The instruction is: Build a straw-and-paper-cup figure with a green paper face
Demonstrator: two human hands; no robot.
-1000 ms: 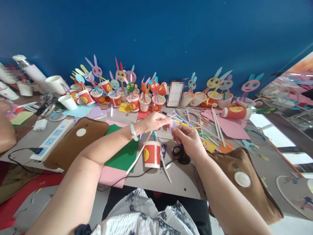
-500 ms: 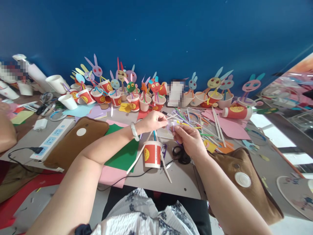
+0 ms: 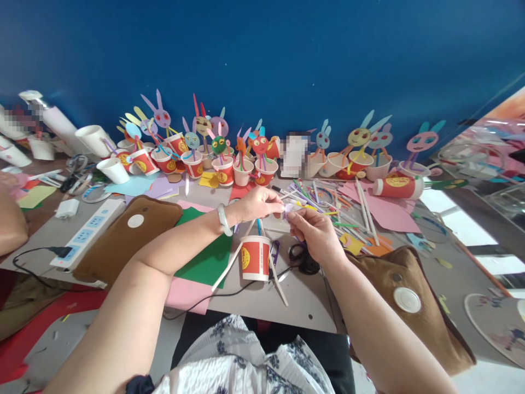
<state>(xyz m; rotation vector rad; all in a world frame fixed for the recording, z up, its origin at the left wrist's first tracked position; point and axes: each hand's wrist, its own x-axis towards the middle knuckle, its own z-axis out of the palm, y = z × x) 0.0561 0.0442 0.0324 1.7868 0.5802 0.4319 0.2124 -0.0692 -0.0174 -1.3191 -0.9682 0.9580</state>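
Above the table, my left hand [image 3: 261, 204] and my right hand [image 3: 315, 230] meet fingertip to fingertip, both pinched on a small purple piece [image 3: 288, 210]. It is thin and pale; its exact shape is partly covered by my fingers. Just below them stands a red and white paper cup [image 3: 255, 258] with a yellow emblem. Off-white paper sticks [image 3: 228, 268] slope out from both sides of the cup, and a blue strip [image 3: 259, 226] rises from its top. Black-handled scissors [image 3: 303, 258] lie beside the cup, below my right hand.
Cups with paper rabbit figures [image 3: 260, 146] line the blue wall. Loose coloured sticks [image 3: 328, 210] are scattered behind my right hand. Brown pouches [image 3: 135, 227] lie left and right. A power strip [image 3: 88, 232] and green paper [image 3: 205, 257] are at left; a black cable [image 3: 229, 295] crosses the front.
My two hands have come slightly closer together, and the right fingers have shifted on the purple piece. The purple strand under my right hand no longer shows. The cup has stayed put.
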